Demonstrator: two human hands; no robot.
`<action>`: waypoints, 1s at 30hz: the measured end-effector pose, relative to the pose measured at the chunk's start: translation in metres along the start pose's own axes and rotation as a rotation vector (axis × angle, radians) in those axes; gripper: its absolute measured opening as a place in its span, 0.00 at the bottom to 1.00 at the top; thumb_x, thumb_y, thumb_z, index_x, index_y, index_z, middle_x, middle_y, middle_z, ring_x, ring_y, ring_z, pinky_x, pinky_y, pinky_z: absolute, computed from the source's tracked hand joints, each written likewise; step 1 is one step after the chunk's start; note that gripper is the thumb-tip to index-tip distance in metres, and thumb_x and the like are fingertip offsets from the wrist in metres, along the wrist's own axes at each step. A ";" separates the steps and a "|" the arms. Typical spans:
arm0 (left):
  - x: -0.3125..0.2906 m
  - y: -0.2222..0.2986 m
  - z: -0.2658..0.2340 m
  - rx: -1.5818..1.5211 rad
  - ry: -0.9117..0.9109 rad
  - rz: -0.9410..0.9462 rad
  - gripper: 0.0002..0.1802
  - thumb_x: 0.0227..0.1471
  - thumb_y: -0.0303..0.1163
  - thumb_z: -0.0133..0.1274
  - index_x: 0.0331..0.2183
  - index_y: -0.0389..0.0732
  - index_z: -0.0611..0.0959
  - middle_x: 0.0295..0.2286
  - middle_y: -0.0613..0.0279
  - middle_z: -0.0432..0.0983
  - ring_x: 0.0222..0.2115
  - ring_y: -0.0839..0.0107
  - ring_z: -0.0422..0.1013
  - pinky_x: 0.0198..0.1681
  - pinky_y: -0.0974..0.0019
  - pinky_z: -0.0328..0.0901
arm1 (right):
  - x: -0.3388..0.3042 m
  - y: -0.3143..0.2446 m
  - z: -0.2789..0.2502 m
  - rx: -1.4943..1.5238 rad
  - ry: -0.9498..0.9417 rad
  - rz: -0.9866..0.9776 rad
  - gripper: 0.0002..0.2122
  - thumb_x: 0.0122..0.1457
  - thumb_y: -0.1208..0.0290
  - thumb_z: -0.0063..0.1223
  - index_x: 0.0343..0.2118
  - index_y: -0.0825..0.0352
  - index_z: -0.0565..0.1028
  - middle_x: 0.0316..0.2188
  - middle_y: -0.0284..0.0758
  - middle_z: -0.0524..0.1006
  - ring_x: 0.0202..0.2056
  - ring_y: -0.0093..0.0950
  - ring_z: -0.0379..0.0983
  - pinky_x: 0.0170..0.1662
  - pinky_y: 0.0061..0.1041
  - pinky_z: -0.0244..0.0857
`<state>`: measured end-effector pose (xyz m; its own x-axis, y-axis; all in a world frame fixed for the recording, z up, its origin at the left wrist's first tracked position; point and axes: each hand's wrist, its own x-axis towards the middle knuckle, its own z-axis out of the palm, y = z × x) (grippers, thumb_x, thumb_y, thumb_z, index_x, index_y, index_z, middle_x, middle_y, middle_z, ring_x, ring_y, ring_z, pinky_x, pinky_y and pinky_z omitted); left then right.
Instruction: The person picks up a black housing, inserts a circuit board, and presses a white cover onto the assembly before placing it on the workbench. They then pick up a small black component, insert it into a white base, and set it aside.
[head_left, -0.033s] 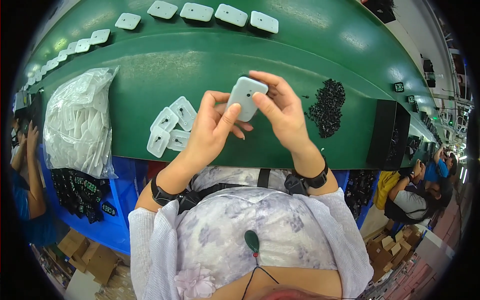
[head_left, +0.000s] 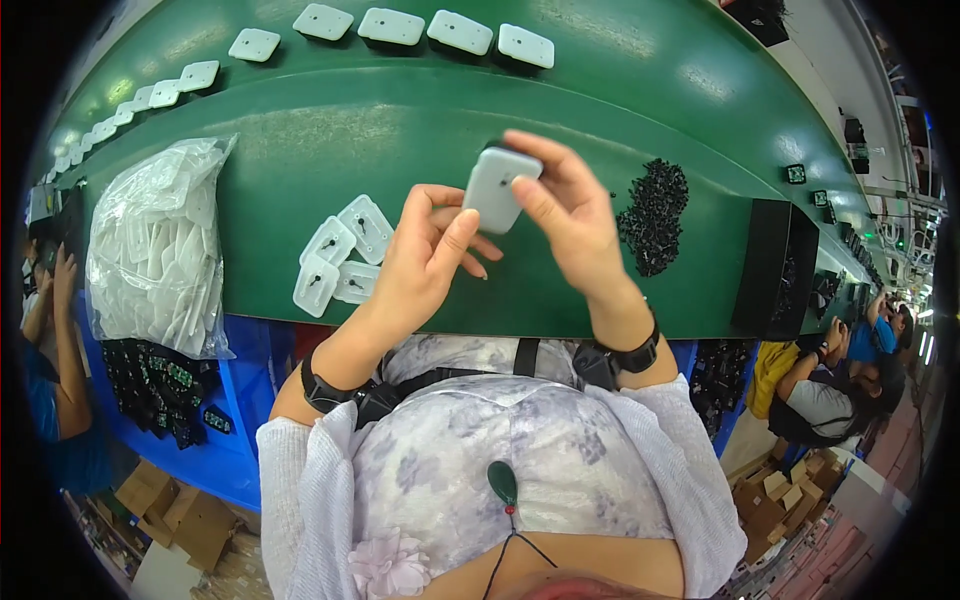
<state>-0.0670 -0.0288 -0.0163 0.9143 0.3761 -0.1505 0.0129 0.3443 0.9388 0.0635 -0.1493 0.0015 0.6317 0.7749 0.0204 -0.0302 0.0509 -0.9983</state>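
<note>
A white plastic case [head_left: 497, 192] with rounded corners and a small dark hole is held tilted above the green table. My right hand [head_left: 575, 205] grips it, thumb on the white face and fingers round the far edge. Part of a dark underside shows at its upper edge. Beside the lower left corner is my left hand [head_left: 425, 245], its thumb at the case's edge and its fingers loosely apart. Several loose white covers [head_left: 330, 240], each with a small dark piece on it, lie left of that hand. To the right sits a heap of small black parts [head_left: 654, 215].
A clear bag of white covers [head_left: 160, 245] rests at the left, above a blue bin [head_left: 240, 400] holding dark circuit boards. White cases [head_left: 390, 27] line the far strip. A black box [head_left: 775, 270] stands at the right. Other people work at both sides.
The case has shifted slightly up and to the right with my right hand and tilted. My left thumb, which overlapped its face, is now at its edge.
</note>
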 end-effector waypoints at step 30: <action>-0.154 0.043 -0.162 0.676 1.125 0.524 0.07 0.58 0.28 0.48 0.39 0.37 0.76 0.32 0.61 0.78 0.27 0.75 0.75 0.26 0.73 0.66 | 0.191 -0.002 -0.192 -0.778 -0.245 0.258 0.17 0.63 0.64 0.48 0.52 0.66 0.72 0.43 0.31 0.75 0.44 0.21 0.69 0.47 0.21 0.61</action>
<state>-0.2734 0.0677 -0.0027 0.0704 0.9158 0.3953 0.2592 -0.3995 0.8793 0.3332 -0.1223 -0.0031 0.4903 0.8217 -0.2905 0.4472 -0.5233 -0.7253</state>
